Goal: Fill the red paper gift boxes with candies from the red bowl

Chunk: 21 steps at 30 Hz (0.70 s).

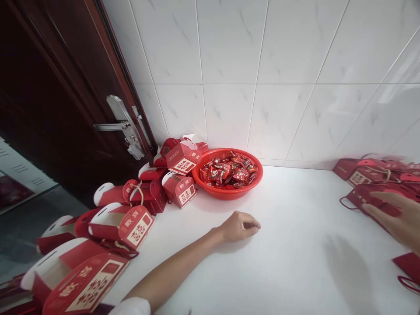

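**While your left hand (241,227) sits curled on the table, your right hand (397,218) hangs by the red boxes**

As you face the tiled wall (229,52), your right hand is at the far right edge of the view, fingers stretched out and parted, with nothing visible in its grasp. Just behind its fingertips lies a dark red box (357,194) with a cord loop; whether you are touching it, you cannot tell from this angle. Beyond that, against the wall, lies a pile of red boxes (377,170), and nearer you another red piece (410,264) is cut off by the edge of the view.

Your left hand is low over the middle of the white table (282,280), its fingers folded in and their tips drawn together near the thumb; you show no object in it. Near it, farther back and slightly to its left, stands a red plastic basket (229,195) heaped with wrapped candies (226,173), well apart from your right hand.

To the left of your left forearm, opened gift boxes (180,189) run from the basket down to the near left corner, one tilted on top of others beside the basket.
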Each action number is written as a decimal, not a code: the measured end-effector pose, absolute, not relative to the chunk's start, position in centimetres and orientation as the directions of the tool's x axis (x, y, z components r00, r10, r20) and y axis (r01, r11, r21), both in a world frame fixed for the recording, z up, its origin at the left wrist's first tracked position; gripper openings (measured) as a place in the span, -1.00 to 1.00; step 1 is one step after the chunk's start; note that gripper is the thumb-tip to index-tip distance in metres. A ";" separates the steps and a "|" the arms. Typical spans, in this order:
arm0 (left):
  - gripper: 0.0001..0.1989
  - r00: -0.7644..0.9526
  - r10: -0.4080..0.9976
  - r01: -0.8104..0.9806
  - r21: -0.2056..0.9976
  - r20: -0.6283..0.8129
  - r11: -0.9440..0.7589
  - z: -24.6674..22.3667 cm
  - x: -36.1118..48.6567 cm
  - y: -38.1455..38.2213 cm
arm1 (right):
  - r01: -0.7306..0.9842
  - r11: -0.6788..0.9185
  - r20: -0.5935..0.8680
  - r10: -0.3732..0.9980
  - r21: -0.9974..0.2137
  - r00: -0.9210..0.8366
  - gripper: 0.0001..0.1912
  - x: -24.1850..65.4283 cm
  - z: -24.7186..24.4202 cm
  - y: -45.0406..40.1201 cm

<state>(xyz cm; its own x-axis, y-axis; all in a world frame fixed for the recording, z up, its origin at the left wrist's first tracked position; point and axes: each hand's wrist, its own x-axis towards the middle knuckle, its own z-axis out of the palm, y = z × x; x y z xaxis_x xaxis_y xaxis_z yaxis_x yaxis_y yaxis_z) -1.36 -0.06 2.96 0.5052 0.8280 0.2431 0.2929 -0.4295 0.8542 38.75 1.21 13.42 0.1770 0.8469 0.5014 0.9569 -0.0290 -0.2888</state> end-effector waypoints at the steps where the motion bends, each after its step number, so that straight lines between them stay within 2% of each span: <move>1: -0.84 0.477 0.820 0.277 0.831 0.318 -0.483 4.2 -2.1 0.3 | 0.929 -0.021 0.436 0.879 -0.369 0.193 -0.60 36.6 13.1 1.6; 4: -0.84 0.232 0.782 0.348 0.702 0.578 -0.622 9.0 -5.3 1.8 | 0.833 0.202 0.356 0.934 -0.514 -0.007 -0.58 30.2 11.6 1.3; 7: -0.87 0.012 0.649 0.613 0.507 0.760 -0.606 14.1 -10.0 4.3 | 0.703 0.402 0.344 0.910 -0.587 -0.233 -0.65 25.1 9.4 0.5; 10: -0.76 -0.050 0.668 0.845 0.388 0.742 -0.368 17.2 -14.4 6.9 | 0.619 0.488 0.326 0.873 -0.615 -0.364 -0.72 21.9 7.3 0.1; 11: -0.69 -0.088 0.712 0.885 0.383 0.697 -0.265 17.6 -15.6 7.6 | 0.601 0.500 0.312 0.864 -0.623 -0.396 -0.72 21.2 6.7 0.0; 13: -0.62 -0.115 0.746 0.900 0.387 0.656 -0.201 17.7 -17.3 8.6 | 0.574 0.517 0.281 0.846 -0.635 -0.452 -0.73 20.3 5.9 -0.2; 18: -0.79 -0.116 0.763 0.907 0.380 0.636 -0.179 16.6 -19.0 9.5 | 0.558 0.496 0.248 0.852 -0.665 -0.461 -0.74 20.4 5.1 -0.5; 21: -0.89 -0.087 0.722 0.857 0.422 0.686 -0.298 17.2 -19.0 8.8 | 0.550 0.470 0.252 0.869 -0.691 -0.426 -0.74 20.6 4.9 -0.6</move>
